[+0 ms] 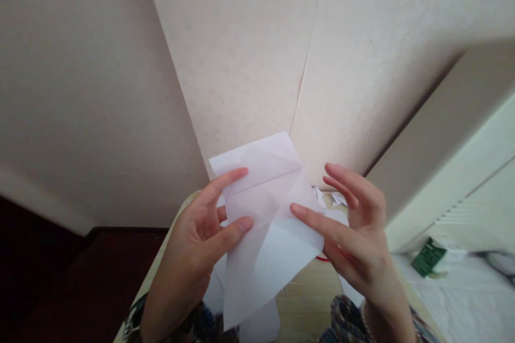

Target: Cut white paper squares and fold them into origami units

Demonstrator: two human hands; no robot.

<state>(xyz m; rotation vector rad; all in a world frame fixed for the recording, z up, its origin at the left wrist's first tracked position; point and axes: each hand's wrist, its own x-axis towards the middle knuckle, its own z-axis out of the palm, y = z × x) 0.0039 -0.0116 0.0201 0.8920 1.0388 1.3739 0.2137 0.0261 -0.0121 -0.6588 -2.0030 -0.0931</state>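
I hold a folded sheet of thin white paper (263, 214) up in front of me, above a small light wooden table (306, 300). My left hand (201, 241) pinches the sheet's left side, forefinger on the top flap and thumb on the front near the middle. My right hand (354, 236) grips the right side, its thumb pressed on the front; the other fingers are loosely curled behind and above the edge. A folded triangular flap shows through the paper near its top.
More white paper (257, 324) lies on the table under the held sheet, and small white paper scraps (333, 198) lie at the table's far edge. Cream walls meet in a corner behind. A green packet (428, 257) lies on a white surface at right.
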